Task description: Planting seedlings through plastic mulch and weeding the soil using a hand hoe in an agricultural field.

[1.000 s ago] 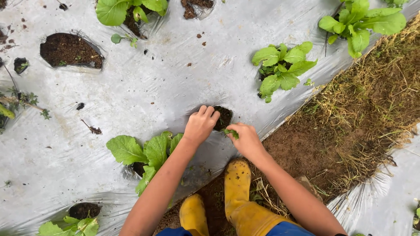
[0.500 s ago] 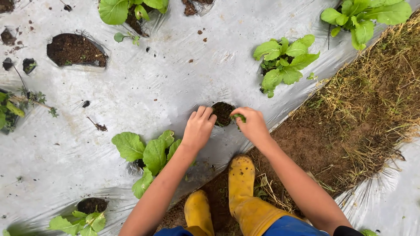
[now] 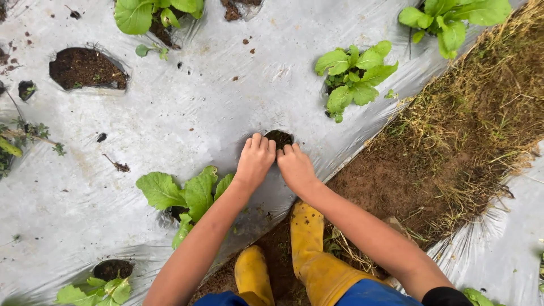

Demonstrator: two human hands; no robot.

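Silver-grey plastic mulch sheet (image 3: 187, 113) covers the garden bed, slit with round planting holes, some holding broad-leaved green seedlings (image 3: 354, 76). Beside it runs a strip of bare brown soil and dry straw (image 3: 453, 141), where yellow rubber boots (image 3: 309, 249) stand. Both hands meet at one small dark planting hole (image 3: 280, 137): the left hand (image 3: 256, 161) and right hand (image 3: 294, 167) lie knuckles-up, fingers curled into loose, crumbly soil; whether either grip encloses anything cannot be told. Any seedling there would be light, soft and easily bruised, best held low at the stem base.
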